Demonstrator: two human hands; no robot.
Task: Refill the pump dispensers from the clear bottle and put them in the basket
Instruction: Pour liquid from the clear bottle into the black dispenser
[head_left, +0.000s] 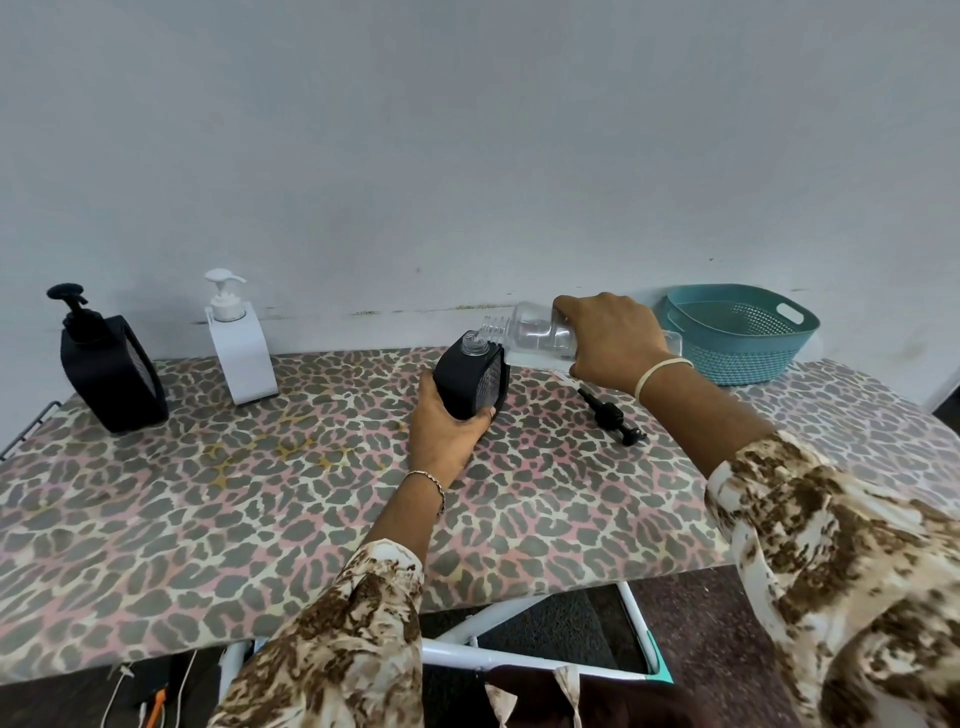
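My left hand (447, 431) grips a black pump dispenser body (470, 379) with its top off, tilted slightly on the table. My right hand (608, 338) holds the clear bottle (530, 330) tipped on its side, its threaded mouth right at the dispenser's open neck. The black pump head (610, 415) lies loose on the table to the right of that dispenser. A second black dispenser (111, 366) and a white dispenser (239, 345) stand with their pumps on at the far left. The teal basket (737, 332) sits at the back right and looks empty.
Everything stands on an ironing-board-like table with a leopard-print cover (311, 493), set against a pale wall. Its white legs (519, 654) and some cables show below the front edge. A metal rack end sticks out at the left edge.
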